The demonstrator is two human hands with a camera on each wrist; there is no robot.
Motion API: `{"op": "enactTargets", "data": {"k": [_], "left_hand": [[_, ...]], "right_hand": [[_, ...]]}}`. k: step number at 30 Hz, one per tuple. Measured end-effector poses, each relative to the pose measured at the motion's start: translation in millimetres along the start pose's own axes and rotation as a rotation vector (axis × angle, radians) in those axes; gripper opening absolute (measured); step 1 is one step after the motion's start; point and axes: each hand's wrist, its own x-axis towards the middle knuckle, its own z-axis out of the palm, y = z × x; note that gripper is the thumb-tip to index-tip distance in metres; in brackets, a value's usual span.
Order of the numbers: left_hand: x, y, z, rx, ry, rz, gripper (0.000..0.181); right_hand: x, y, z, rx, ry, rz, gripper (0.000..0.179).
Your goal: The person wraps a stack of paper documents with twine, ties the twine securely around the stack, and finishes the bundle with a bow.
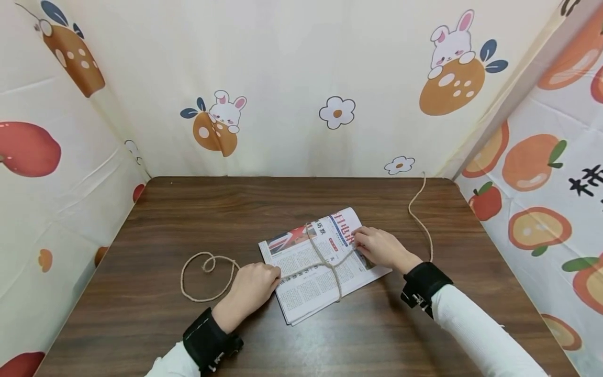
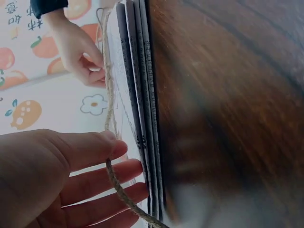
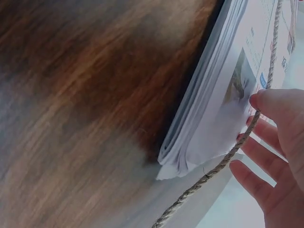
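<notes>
A folded stack of newspapers (image 1: 301,301) lies at a slant on the table, with twine (image 1: 338,285) around it that crosses on top. At its left edge my left hand (image 1: 254,288) pinches one length of the twine between thumb and index finger; in the left wrist view the twine (image 2: 124,195) runs on below the thumb. Over the upper right of the papers, my right hand (image 1: 379,247) pinches the other length. In the right wrist view this twine (image 3: 209,175) trails past the folded corner of the newspapers (image 3: 199,142), the other fingers held loosely apart.
One loose tail of twine (image 1: 182,280) loops on the brown wooden table (image 1: 226,201) left of the papers. Another tail (image 1: 414,214) stretches to the back right edge. Printed curtains (image 1: 282,63) stand behind and at both sides.
</notes>
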Motion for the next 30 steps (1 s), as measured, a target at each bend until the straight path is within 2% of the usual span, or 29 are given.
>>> {"op": "enactTargets", "data": {"k": [6,12,20,30], "left_hand": [[2.8,-6.0,1.2,-0.028,-0.048,-0.053,0.023],[14.6,-18.8,2.5,-0.086,-0.108,-0.120,0.023],[33.8,-33.5,5.9,-0.189,-0.150,-0.138,0.016],[44.1,-45.0,11.3,-0.246,-0.155,-0.134,0.021]], "right_hand": [[-2.3,-3,-3,0.033,0.015,0.026,0.013],[-6.9,-5,-5,0.031,0.024,0.025,0.012],[-18.7,-2,2,0.030,0.107,0.040,0.013],[-26.1,-6,4,0.029,0.115,0.074,0.012]]}}
